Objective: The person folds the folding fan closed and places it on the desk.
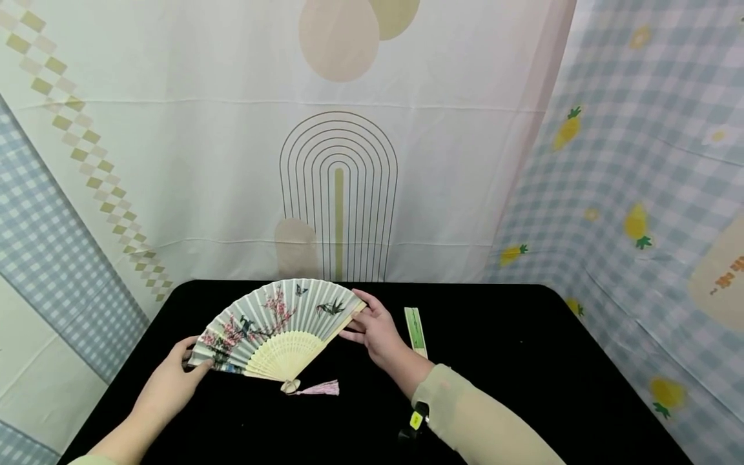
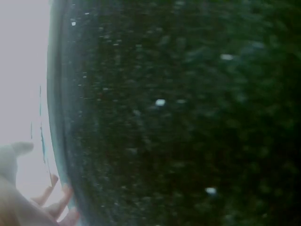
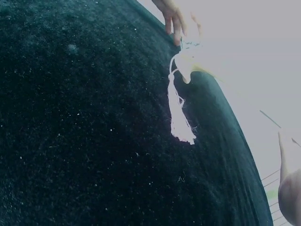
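A folding fan (image 1: 287, 326), spread wide, is held above the black table between both hands. Its pale leaf carries pink blossoms, birds and a butterfly, over cream openwork ribs. My left hand (image 1: 168, 384) pinches the fan's left edge between thumb and fingers. On the opposite side, my right hand (image 1: 380, 332) grips the outer rib near its top, with some fingers behind the fan. A pink tassel (image 1: 322, 388) hangs from the pivot and also shows in the right wrist view. In the left wrist view the left hand (image 2: 28, 202) appears only at the lower left corner, washed out.
Behind the right hand, a slim green-and-white box (image 1: 415, 329) lies on the black-covered table (image 1: 494, 361), partly hidden by the right wrist. A pale patterned curtain (image 1: 232, 161) hangs behind the table, and a blue checked one (image 1: 628, 161) with pineapples hangs at the right.
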{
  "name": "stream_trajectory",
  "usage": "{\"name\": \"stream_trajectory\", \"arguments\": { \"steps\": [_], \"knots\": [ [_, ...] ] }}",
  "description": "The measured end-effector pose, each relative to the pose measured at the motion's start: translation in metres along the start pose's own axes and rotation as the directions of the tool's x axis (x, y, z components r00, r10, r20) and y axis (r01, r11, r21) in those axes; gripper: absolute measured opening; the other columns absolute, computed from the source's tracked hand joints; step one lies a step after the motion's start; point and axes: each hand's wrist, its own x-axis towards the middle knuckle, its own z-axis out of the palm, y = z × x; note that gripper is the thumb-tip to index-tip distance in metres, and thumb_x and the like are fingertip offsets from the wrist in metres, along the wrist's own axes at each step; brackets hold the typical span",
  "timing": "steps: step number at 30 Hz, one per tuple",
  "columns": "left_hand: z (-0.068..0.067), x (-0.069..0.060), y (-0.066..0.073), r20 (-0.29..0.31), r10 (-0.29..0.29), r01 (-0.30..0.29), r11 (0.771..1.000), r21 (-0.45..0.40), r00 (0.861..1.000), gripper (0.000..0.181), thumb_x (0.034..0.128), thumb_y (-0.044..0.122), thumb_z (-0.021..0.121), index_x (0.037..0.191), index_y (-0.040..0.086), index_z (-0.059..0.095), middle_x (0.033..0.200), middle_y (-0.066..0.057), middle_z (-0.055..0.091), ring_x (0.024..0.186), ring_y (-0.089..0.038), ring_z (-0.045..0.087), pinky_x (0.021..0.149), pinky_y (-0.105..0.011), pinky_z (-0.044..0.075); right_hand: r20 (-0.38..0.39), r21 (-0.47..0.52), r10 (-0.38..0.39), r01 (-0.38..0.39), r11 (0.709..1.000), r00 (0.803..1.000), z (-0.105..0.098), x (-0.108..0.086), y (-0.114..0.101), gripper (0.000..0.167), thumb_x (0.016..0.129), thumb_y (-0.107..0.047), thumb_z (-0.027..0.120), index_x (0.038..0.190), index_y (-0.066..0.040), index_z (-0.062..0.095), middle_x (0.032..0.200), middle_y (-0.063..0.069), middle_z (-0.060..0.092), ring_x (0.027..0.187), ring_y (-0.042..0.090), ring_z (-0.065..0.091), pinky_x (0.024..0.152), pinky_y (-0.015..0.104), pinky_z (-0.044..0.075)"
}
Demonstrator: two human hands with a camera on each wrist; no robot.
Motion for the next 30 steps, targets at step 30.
{"name": "stream_trajectory", "arguments": {
  "steps": [30],
  "knots": [
    [-0.004,-0.002,0.047,-0.118,0.117,-0.148,0.942,-0.300,0.986,0.050,0.1058,0.019,0.047,0.153,0.009,0.034,0.126,-0.022,0.056,0.104,-0.034,0.067,0.076,-0.034,0.059,-0.113,0.024,-0.105,0.108,0.994,0.988,-0.032,-0.017,-0.024,0.054,0.100,0.006,0.046,0.149,-0.016,0.043,0.135,0.018,0.058,0.101,0.025,0.070,0.075,0.038,0.061]
  ]
}}
